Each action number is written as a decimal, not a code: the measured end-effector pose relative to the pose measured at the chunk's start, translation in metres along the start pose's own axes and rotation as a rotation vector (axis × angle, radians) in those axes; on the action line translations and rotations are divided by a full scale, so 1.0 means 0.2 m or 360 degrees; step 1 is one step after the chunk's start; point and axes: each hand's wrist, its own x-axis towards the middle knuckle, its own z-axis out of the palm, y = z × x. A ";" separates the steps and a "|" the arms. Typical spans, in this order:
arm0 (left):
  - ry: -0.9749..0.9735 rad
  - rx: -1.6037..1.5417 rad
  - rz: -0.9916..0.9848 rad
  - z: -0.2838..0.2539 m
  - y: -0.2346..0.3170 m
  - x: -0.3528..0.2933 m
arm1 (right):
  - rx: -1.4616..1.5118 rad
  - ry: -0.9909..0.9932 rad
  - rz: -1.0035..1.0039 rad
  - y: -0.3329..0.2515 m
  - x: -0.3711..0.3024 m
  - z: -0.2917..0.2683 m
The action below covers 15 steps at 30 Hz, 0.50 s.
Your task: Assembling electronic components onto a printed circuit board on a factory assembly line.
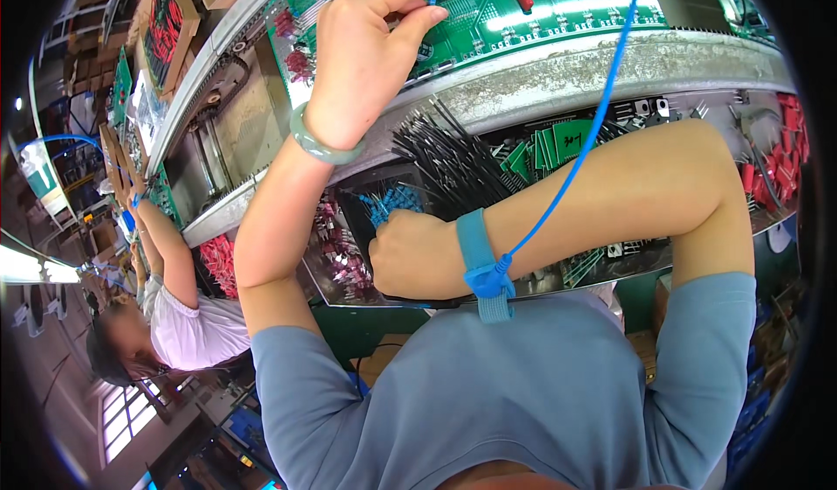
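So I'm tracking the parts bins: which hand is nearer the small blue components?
Right. The right hand rests at the blue components in the tray; the left hand is up at the green circuit board.

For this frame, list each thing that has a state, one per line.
left hand: raised, pinching a small blue component over the green circuit board
right hand: down in the parts tray, fingers among blue parts
blue wrist strap: fastened on right wrist, cord attached
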 end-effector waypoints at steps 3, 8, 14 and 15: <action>-0.0072 0.0072 -0.0052 0.01 0.00 0.00 | 0.0048 0.0015 0.0002 0.01 0.00 -0.01; -0.0016 0.0065 -0.0043 0.00 -0.02 0.00 | 0.0018 -0.0038 0.0013 0.00 0.01 0.00; -0.0033 0.0181 -0.0085 0.00 -0.01 0.00 | 0.0029 0.0038 0.0010 0.00 0.00 -0.01; -0.0034 0.0181 -0.0083 0.00 0.01 0.00 | 0.0028 0.0040 0.0011 0.00 0.00 -0.01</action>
